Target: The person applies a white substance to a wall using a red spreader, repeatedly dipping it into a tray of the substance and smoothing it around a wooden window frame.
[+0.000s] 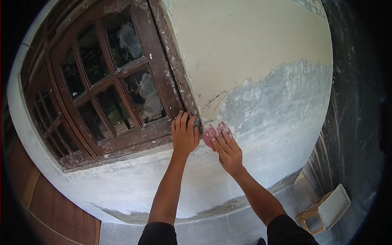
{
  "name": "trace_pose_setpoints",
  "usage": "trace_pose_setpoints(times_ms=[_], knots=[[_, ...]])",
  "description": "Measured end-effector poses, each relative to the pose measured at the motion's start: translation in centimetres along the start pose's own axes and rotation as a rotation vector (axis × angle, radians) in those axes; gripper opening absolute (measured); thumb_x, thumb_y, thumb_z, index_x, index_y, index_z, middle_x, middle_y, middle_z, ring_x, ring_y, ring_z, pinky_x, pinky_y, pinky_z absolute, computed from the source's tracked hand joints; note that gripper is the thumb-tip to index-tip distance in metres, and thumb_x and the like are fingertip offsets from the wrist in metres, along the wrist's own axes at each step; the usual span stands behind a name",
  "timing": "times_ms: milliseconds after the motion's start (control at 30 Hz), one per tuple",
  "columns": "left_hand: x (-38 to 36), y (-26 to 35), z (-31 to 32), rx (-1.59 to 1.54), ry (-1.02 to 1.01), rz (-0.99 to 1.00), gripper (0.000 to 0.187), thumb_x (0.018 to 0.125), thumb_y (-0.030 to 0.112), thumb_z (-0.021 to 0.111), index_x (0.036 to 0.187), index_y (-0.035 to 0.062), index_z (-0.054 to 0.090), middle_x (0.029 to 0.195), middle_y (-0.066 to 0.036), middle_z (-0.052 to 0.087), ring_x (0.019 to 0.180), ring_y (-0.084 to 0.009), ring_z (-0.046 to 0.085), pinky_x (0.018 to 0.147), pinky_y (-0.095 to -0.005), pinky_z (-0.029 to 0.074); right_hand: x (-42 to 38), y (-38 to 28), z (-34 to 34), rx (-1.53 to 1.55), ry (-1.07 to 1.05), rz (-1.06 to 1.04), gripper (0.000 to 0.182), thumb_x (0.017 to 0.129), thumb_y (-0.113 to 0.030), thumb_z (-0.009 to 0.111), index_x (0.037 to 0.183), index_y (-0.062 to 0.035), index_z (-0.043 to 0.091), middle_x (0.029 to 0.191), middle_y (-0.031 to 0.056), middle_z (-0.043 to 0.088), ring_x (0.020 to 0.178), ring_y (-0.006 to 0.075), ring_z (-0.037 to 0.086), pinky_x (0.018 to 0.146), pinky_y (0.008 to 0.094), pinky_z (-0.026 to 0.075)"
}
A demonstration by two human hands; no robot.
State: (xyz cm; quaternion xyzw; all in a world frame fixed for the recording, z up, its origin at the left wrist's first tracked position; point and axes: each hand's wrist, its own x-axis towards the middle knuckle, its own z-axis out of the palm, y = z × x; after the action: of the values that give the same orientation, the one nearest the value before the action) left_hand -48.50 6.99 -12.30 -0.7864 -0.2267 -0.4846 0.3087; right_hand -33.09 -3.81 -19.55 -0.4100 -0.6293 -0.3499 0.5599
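Note:
My right hand [230, 153] presses a reddish-pink piece of sandpaper [209, 137] flat against the wall, just right of the window's lower corner. White dust marks the sandpaper, and part of it is hidden under my fingers. My left hand [185, 134] rests on the lower right corner of the brown wooden window frame [169, 61], its fingers stretched out over the wood. Around my right hand, the wall [265, 118] is patchy, with scraped grey-white plaster below and cream paint [245, 41] above.
Glass panes [145, 96] fill the window at left. A small wooden stool [310, 216] with a white tray-like top [334, 207] stands at lower right on grey floor tiles [204, 230]. Dark sheeting [355, 122] hangs along the right. A brown woven mat [61, 208] is at lower left.

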Motion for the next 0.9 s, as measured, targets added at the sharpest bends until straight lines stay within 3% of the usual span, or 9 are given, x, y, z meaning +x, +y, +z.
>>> trace_pose_setpoints(times_ms=[233, 500, 667, 833, 867, 900], knots=[[-0.3, -0.2, 0.2, -0.008, 0.013, 0.005, 0.043, 0.086, 0.014, 0.057, 0.128, 0.0051, 0.051, 0.138, -0.015, 0.049, 0.135, -0.0374, 0.04, 0.107, -0.0529, 0.031, -1.9, 1.4, 2.9, -0.169, -0.013, -0.062, 0.039, 0.081, -0.002, 0.066, 0.119, -0.0077, 0.07, 0.125, 0.0129, 0.066, 0.118, 0.0355, 0.062, 0.09, 0.0452, 0.056], [-0.4, -0.2, 0.2, -0.008, 0.022, 0.02, 0.041, 0.086, 0.014, 0.057, 0.125, 0.0034, 0.051, 0.139, -0.017, 0.049, 0.134, -0.0391, 0.041, 0.107, -0.054, 0.032, -4.1, 1.7, 3.9, -0.284, -0.052, -0.112, 0.038, 0.084, -0.008, 0.063, 0.122, -0.0072, 0.068, 0.129, 0.0118, 0.064, 0.12, 0.0351, 0.061, 0.093, 0.0451, 0.054], [-0.5, -0.3, 0.3, -0.012, 0.035, 0.041, 0.046, 0.085, 0.015, 0.058, 0.128, 0.0027, 0.048, 0.141, -0.019, 0.048, 0.135, -0.0394, 0.04, 0.109, -0.0551, 0.031, -5.1, 0.2, -0.6, -0.238, -0.148, -0.077, 0.035, 0.082, -0.004, 0.063, 0.117, -0.0051, 0.069, 0.126, 0.0121, 0.066, 0.118, 0.0333, 0.062, 0.097, 0.046, 0.051], [-0.2, -0.1, -0.4, -0.07, -0.02, 0.039, 0.063, 0.083, 0.023, 0.062, 0.138, -0.0002, 0.042, 0.149, -0.021, 0.041, 0.141, -0.0403, 0.034, 0.113, -0.0575, 0.024, 0.0, -0.6, -5.6, -0.008, -0.168, 0.107, 0.041, 0.074, 0.01, 0.061, 0.114, -0.0005, 0.063, 0.096, 0.012, 0.065, 0.088, 0.0295, 0.061, 0.083, 0.0398, 0.044], [-0.1, -0.2, -0.5, -0.088, -0.083, 0.032, 0.071, 0.082, 0.028, 0.063, 0.141, -0.001, 0.037, 0.152, -0.021, 0.035, 0.143, -0.0412, 0.029, 0.115, -0.0587, 0.02, 1.3, 0.0, -5.6, 0.056, -0.215, 0.142, 0.051, 0.075, 0.013, 0.06, 0.125, 0.0001, 0.058, 0.09, 0.0106, 0.061, 0.084, 0.0286, 0.056, 0.079, 0.0384, 0.041], [-0.2, -0.2, -0.6, -0.106, -0.149, 0.023, 0.079, 0.082, 0.033, 0.065, 0.145, -0.0018, 0.033, 0.155, -0.022, 0.03, 0.146, -0.0421, 0.024, 0.117, -0.06, 0.015, 2.9, 0.4, -5.9, 0.055, -0.224, 0.141, 0.051, 0.075, 0.013, 0.06, 0.125, 0.0001, 0.058, 0.09, 0.0106, 0.061, 0.084, 0.0286, 0.056, 0.079, 0.0384, 0.041]])
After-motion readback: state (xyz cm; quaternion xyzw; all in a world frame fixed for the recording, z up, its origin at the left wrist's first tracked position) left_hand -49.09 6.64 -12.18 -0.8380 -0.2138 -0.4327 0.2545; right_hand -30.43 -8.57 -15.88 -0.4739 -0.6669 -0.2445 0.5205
